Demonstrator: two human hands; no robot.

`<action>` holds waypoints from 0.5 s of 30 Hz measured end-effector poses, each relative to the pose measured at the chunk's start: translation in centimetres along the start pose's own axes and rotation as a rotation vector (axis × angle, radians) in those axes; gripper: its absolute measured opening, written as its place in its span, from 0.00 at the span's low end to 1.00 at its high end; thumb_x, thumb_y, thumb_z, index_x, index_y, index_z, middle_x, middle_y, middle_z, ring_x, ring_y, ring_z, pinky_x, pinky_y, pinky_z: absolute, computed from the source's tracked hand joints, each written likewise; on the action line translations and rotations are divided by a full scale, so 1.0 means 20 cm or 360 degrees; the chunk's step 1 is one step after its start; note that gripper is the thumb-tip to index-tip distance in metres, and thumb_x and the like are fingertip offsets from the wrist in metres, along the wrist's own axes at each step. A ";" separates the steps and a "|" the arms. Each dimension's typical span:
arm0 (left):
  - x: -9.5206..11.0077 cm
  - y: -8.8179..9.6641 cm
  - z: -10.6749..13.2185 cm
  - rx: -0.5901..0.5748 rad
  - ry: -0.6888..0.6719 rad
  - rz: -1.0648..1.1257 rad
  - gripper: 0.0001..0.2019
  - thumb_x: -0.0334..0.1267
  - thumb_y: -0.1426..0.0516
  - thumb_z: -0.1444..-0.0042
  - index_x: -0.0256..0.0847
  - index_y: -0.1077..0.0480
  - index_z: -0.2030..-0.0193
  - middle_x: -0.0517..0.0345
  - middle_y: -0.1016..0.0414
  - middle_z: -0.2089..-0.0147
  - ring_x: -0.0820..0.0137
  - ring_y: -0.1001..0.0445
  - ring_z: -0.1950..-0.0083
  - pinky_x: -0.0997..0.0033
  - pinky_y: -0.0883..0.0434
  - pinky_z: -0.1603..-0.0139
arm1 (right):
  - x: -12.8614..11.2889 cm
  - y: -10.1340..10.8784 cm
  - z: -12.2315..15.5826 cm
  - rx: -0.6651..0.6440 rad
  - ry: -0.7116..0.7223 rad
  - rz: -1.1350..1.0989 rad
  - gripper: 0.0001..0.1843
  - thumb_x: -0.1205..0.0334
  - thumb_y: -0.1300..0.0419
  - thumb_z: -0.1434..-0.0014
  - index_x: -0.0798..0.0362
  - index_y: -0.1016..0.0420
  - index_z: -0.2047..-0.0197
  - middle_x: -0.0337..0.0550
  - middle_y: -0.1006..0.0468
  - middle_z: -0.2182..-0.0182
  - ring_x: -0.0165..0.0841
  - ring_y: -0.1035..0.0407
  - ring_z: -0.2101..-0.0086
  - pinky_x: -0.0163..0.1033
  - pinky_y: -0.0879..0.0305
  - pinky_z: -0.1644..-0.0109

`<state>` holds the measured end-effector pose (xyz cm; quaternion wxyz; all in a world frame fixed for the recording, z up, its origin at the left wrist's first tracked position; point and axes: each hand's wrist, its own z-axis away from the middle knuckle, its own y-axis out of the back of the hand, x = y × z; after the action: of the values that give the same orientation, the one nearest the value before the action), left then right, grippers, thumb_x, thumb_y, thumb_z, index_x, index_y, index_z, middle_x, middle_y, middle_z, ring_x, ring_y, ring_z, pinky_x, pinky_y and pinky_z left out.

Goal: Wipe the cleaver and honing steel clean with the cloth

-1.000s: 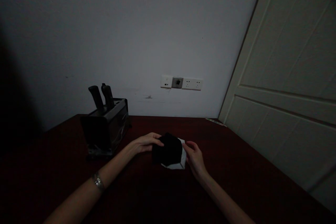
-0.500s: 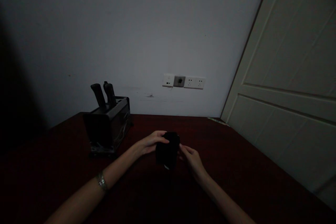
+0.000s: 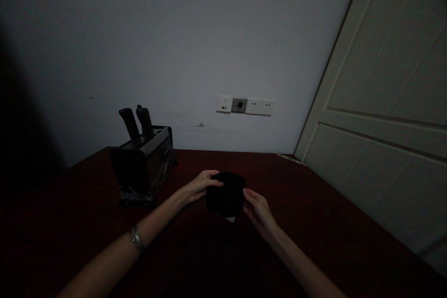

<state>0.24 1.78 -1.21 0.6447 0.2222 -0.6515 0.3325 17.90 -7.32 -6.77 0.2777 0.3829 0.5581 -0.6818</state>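
Note:
Between my two hands is a soft-looking black cloth item (image 3: pixel 226 195), too dark for its folds or exact kind to show. A small white tag or patch (image 3: pixel 230 219) peeks out at its lower edge. My left hand (image 3: pixel 201 185) pinches the cloth's upper left side, thumb on the near face and fingers behind. On the opposite side, my right hand (image 3: pixel 257 206) grips the right edge between thumb and fingers. The cloth is held above the dark red table (image 3: pixel 300 223). A metal band (image 3: pixel 135 238) circles my left wrist.
A dark knife block (image 3: pixel 146 160) holding black-handled knives (image 3: pixel 134 123) stands at the left on the table. Wall sockets (image 3: pixel 260 107) sit above the table's back edge. A pale panelled door (image 3: pixel 377 149) borders the right side, with a thin strip (image 3: pixel 290 159) near the corner.
The black cloth has widened as my right hand has moved slightly right with its edge. The white patch has shifted right and a little up. My left hand keeps its hold.

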 end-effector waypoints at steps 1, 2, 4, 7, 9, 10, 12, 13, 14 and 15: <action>0.00 0.02 0.00 0.0031 -0.0015 -0.0034 0.13 0.32 0.36 0.60 0.34 0.31 0.66 0.61 0.30 0.70 0.77 0.32 0.70 0.79 0.39 0.70 | -0.01 0.00 -0.01 0.0030 0.0037 -0.0009 0.12 0.59 0.31 0.61 0.54 0.25 0.72 0.39 0.24 0.74 0.30 0.31 0.71 0.35 0.36 0.66; 0.00 0.03 -0.01 0.0058 -0.0021 -0.0065 0.13 0.32 0.36 0.60 0.35 0.31 0.65 0.60 0.29 0.70 0.77 0.32 0.70 0.79 0.39 0.70 | -0.01 0.01 -0.01 0.0060 0.0076 -0.0010 0.12 0.59 0.31 0.61 0.54 0.25 0.72 0.39 0.24 0.74 0.30 0.31 0.71 0.35 0.36 0.65; 0.00 0.07 -0.01 0.0104 -0.0007 -0.0112 0.15 0.33 0.35 0.61 0.35 0.31 0.64 0.59 0.29 0.68 0.76 0.31 0.69 0.79 0.38 0.70 | -0.03 0.01 -0.01 0.0111 0.0147 -0.0001 0.11 0.59 0.32 0.61 0.54 0.25 0.73 0.38 0.25 0.75 0.30 0.32 0.71 0.36 0.35 0.65; 0.00 0.11 -0.01 0.0110 0.0026 -0.0138 0.20 0.33 0.34 0.63 0.36 0.30 0.60 0.58 0.28 0.65 0.75 0.30 0.67 0.78 0.37 0.68 | -0.06 0.01 0.00 0.0176 0.0187 -0.0006 0.11 0.60 0.31 0.64 0.54 0.26 0.75 0.36 0.27 0.76 0.29 0.33 0.72 0.35 0.35 0.66; 0.02 0.12 0.00 0.0032 0.0058 -0.0144 0.22 0.32 0.34 0.64 0.36 0.30 0.58 0.56 0.27 0.62 0.74 0.30 0.64 0.78 0.37 0.66 | -0.07 0.01 0.00 0.0192 0.0192 0.0002 0.11 0.61 0.32 0.64 0.54 0.27 0.76 0.36 0.28 0.77 0.29 0.33 0.72 0.34 0.35 0.66; 0.03 0.13 0.00 -0.0033 0.0083 -0.0156 0.23 0.31 0.35 0.64 0.36 0.30 0.57 0.56 0.27 0.61 0.73 0.29 0.64 0.77 0.36 0.65 | -0.07 0.01 0.00 0.0197 0.0198 0.0029 0.10 0.60 0.32 0.63 0.53 0.27 0.76 0.35 0.28 0.77 0.29 0.33 0.73 0.34 0.35 0.66; 0.05 0.14 0.02 -0.0164 0.0152 -0.0208 0.21 0.31 0.35 0.63 0.35 0.29 0.58 0.55 0.26 0.62 0.74 0.29 0.65 0.78 0.37 0.67 | -0.06 0.01 -0.01 0.0224 0.0216 0.0114 0.10 0.59 0.33 0.62 0.53 0.28 0.75 0.35 0.28 0.77 0.29 0.33 0.73 0.35 0.35 0.67; 0.06 0.14 0.03 -0.0209 0.0184 -0.0247 0.19 0.31 0.35 0.63 0.34 0.28 0.60 0.56 0.26 0.64 0.74 0.29 0.67 0.78 0.37 0.68 | -0.06 0.02 -0.01 0.0248 0.0225 0.0157 0.10 0.59 0.34 0.62 0.53 0.28 0.75 0.35 0.28 0.77 0.29 0.33 0.73 0.35 0.35 0.68; 0.07 0.15 0.03 -0.0226 0.0216 -0.0294 0.17 0.31 0.35 0.63 0.33 0.27 0.62 0.56 0.26 0.67 0.75 0.30 0.68 0.79 0.38 0.70 | -0.05 0.03 -0.02 0.0278 0.0234 0.0193 0.10 0.58 0.34 0.61 0.53 0.28 0.75 0.35 0.28 0.78 0.28 0.33 0.74 0.34 0.35 0.69; 0.07 0.15 0.04 -0.0220 0.0244 -0.0340 0.14 0.32 0.35 0.63 0.32 0.26 0.65 0.56 0.26 0.69 0.75 0.30 0.70 0.79 0.39 0.71 | -0.05 0.04 -0.03 0.0305 0.0245 0.0223 0.11 0.58 0.34 0.62 0.53 0.28 0.75 0.35 0.28 0.79 0.28 0.34 0.75 0.34 0.36 0.70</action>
<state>-2.56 3.52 -0.14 0.7381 0.2194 -0.5943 0.2323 19.16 -6.89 -6.44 0.2432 0.4969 0.4820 -0.6794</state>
